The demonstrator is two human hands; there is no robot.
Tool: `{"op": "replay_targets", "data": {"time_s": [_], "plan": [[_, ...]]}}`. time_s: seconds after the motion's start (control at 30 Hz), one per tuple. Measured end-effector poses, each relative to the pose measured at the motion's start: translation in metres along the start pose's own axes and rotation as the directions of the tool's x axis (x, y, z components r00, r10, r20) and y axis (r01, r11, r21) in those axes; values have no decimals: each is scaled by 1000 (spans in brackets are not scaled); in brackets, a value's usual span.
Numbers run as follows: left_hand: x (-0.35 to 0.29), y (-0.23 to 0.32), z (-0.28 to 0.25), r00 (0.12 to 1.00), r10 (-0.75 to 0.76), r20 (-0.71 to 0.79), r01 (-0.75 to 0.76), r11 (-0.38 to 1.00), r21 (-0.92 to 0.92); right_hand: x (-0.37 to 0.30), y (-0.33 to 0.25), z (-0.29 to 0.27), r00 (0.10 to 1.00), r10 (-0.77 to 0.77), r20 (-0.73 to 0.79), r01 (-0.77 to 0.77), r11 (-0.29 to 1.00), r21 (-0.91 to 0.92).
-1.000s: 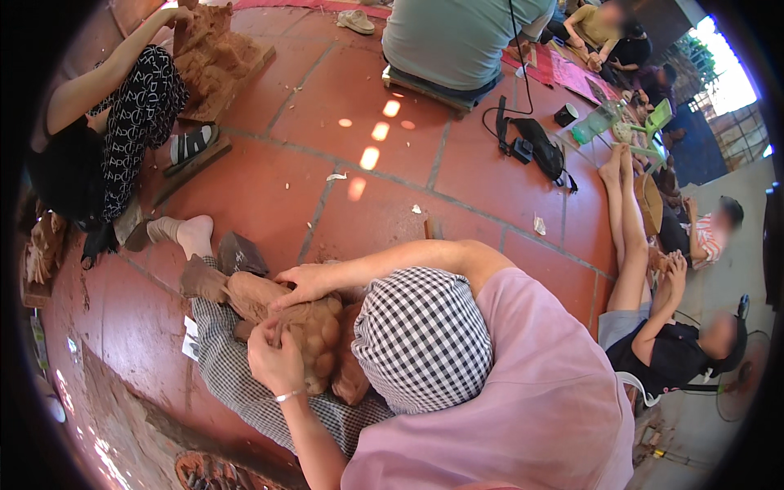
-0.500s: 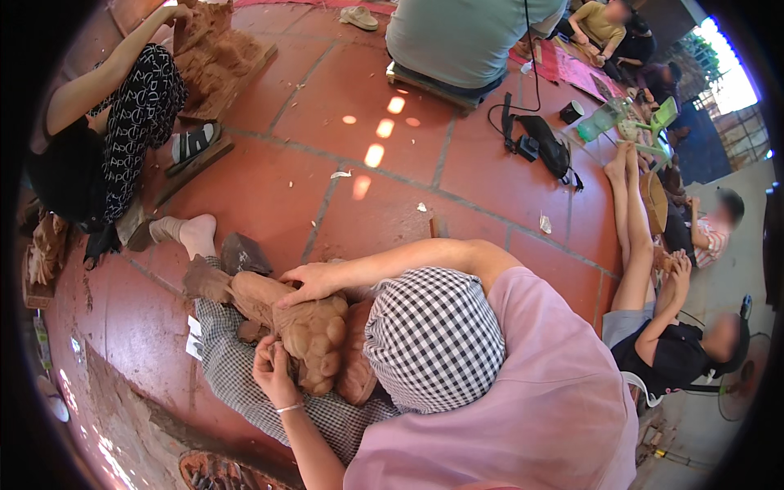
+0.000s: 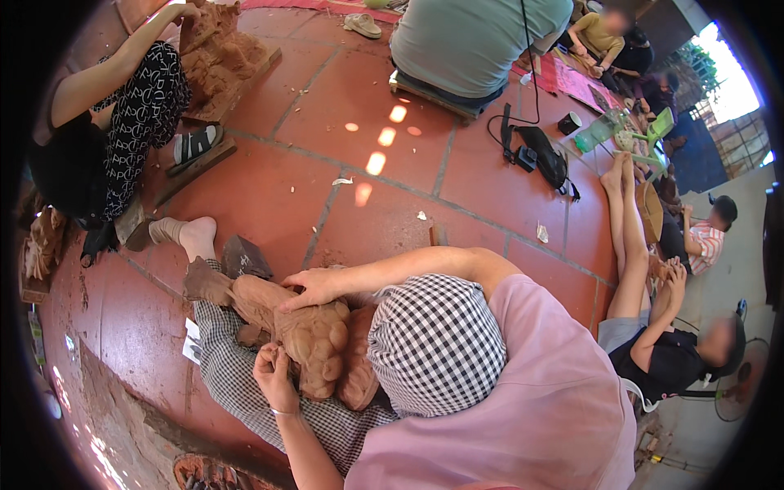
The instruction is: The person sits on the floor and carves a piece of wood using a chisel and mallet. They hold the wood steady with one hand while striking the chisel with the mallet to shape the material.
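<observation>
Neither my left hand nor my right hand is in the picture. Just below me sits a person in a pink top and checked cap [image 3: 437, 343], bent over a brown clay figure [image 3: 286, 314] on their lap. One hand of theirs [image 3: 314, 287] rests on top of it. Their other hand [image 3: 273, 377] has its fingers pinched together at the near side; anything between them is too small to make out. A second clay piece [image 3: 357, 367] with a rounded end lies beside the figure. Past the figure's far end stands a dark block [image 3: 245, 257].
At the upper left someone sits by a large clay work on a board [image 3: 265, 69]. A person in a grey shirt [image 3: 469, 49] sits at the top. A black bag [image 3: 545, 153] and a green plastic bottle [image 3: 594, 135] lie right of them. Tools fill a basket [image 3: 186, 467] below.
The whole view has shifted slightly, most things now sitting a little lower. The seated person keeps both hands on or close to the clay figure.
</observation>
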State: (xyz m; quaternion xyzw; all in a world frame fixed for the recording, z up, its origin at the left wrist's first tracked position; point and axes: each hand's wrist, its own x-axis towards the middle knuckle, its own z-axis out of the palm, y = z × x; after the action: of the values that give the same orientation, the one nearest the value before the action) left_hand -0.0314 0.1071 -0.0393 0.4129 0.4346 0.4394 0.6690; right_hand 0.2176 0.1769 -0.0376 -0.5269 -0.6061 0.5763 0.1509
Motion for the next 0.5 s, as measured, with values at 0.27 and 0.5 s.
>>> {"op": "replay_targets", "data": {"time_s": [0.27,0.5], "plan": [[-7,11,4,997,-61,-49,63,996,57,-1,0,-1,1000,-1,-3,1,1000,-20],[16,7,12,996,55,-67,-43,984,173,3,2,2,1000,-11,0,11,1000,-14]]}}
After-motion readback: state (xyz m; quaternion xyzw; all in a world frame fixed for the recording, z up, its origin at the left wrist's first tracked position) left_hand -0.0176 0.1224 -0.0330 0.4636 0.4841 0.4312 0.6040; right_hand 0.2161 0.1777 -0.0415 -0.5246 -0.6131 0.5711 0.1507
